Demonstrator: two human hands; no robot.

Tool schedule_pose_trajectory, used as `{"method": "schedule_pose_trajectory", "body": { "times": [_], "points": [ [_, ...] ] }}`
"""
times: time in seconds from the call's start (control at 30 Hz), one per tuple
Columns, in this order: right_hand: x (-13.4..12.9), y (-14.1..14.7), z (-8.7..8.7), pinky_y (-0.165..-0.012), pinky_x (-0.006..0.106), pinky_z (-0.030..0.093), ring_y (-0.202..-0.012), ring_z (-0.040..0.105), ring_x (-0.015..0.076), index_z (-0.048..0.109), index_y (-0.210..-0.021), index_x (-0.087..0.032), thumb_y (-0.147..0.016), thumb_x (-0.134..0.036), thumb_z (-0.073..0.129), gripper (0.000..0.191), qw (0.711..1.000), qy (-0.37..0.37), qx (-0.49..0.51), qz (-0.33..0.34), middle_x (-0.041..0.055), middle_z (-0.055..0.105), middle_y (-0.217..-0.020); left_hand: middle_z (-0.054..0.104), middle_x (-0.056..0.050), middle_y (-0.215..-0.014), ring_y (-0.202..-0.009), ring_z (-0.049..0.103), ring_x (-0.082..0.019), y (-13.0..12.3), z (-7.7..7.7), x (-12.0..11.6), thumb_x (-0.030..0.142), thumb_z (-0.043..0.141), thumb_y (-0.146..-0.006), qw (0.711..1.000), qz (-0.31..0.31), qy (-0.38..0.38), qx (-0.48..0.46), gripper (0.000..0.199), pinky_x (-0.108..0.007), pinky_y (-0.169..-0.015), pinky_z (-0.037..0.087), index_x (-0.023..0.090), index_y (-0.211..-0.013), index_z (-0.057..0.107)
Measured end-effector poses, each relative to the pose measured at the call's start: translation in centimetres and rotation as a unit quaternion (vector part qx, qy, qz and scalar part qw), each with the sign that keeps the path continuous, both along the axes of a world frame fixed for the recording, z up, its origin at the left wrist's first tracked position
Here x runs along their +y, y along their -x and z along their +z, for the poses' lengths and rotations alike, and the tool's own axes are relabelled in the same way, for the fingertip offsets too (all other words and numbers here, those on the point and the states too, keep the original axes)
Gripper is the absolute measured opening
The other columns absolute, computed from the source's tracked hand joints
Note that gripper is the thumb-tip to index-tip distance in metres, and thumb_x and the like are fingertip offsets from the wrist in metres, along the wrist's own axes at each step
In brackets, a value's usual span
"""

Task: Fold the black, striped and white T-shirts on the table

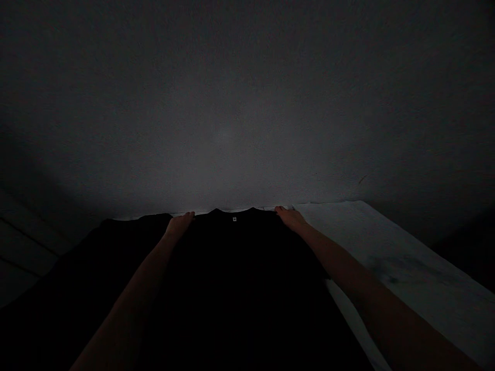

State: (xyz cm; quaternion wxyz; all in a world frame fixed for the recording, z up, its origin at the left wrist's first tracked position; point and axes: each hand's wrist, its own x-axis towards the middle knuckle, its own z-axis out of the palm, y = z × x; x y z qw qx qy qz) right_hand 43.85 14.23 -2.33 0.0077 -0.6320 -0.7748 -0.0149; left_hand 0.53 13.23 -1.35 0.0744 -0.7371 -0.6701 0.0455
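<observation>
A black T-shirt (240, 278) is spread out in front of me, its neckline at the far end and a small pale label (234, 219) inside the collar. At its left shoulder edge, my left hand (181, 224) is closed on the fabric. My right hand (291, 218) grips the opposite shoulder near the wall, fingers pressed together on the cloth. Both arms reach far forward over the shirt. The dim light hides the folds and most detail of the fingers.
More black cloth (96, 278) lies to the left, blending into the shirt. A white tabletop (348, 226) with grey marks shows at the right and ends in a slanting edge. Beyond the table's far edge rises a plain grey wall (240, 113).
</observation>
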Motion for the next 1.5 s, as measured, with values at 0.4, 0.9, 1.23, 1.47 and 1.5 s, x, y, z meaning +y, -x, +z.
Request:
{"method": "schedule_pose_trajectory", "body": {
  "times": [0.4,0.9,1.23,1.47,1.5],
  "points": [
    [-6.2,11.9,-3.4,-0.118,0.054,0.022,-0.15,0.021,0.029,0.033,-0.156,-0.027,-0.1,-0.061,0.03,0.065,0.981,0.017,0.084,0.176,0.0087,0.023,-0.164,0.032,-0.014,-0.161,-0.148,0.029,-0.035,-11.8,-4.8,-6.6,0.044,0.038,-0.099,0.991,-0.098,-0.064,-0.063,0.061,-0.053,-0.119,0.027,0.015,-0.153,0.036],
    [2.1,7.6,-0.3,-0.099,0.029,0.044,-0.116,0.06,0.0208,0.071,-0.115,-0.02,-0.095,-0.017,0.053,0.027,0.985,-0.086,0.143,-0.04,0.0099,0.066,-0.123,0.067,-0.014,-0.116,-0.111,0.063,-0.026,-7.9,-0.4,-0.3,0.022,0.041,-0.098,0.976,0.062,-0.097,-0.184,0.032,-0.037,-0.095,0.049,0.017,-0.113,0.069],
    [2.3,9.2,-2.9,-0.08,0.026,0.049,-0.099,0.065,0.0178,0.067,-0.114,-0.021,-0.099,-0.027,0.053,0.022,0.977,-0.099,0.156,-0.106,0.0101,0.062,-0.121,0.069,-0.008,-0.103,-0.094,0.068,-0.023,-7.5,-3.4,1.7,0.027,0.053,-0.095,0.945,0.141,-0.1,-0.277,0.019,-0.029,-0.075,0.049,0.024,-0.108,0.066],
    [1.9,9.7,-2.9,-0.084,0.029,0.046,-0.104,0.064,0.0211,0.062,-0.116,-0.019,-0.102,-0.024,0.043,0.024,0.979,-0.094,0.14,-0.111,0.0113,0.068,-0.114,0.067,-0.008,-0.111,-0.104,0.063,-0.02,-7.4,-4.0,2.6,0.019,0.049,-0.095,0.948,0.048,-0.108,-0.294,0.019,-0.03,-0.088,0.048,0.022,-0.112,0.058],
    [1.9,9.7,-2.7,-0.084,0.03,0.046,-0.104,0.064,0.0214,0.061,-0.117,-0.018,-0.102,-0.023,0.04,0.026,0.979,-0.091,0.14,-0.114,0.0124,0.068,-0.114,0.066,-0.007,-0.112,-0.106,0.062,-0.019,-7.4,-4.0,2.6,0.018,0.052,-0.093,0.95,0.022,-0.104,-0.292,0.018,-0.03,-0.092,0.047,0.021,-0.109,0.06]
  ]
}}
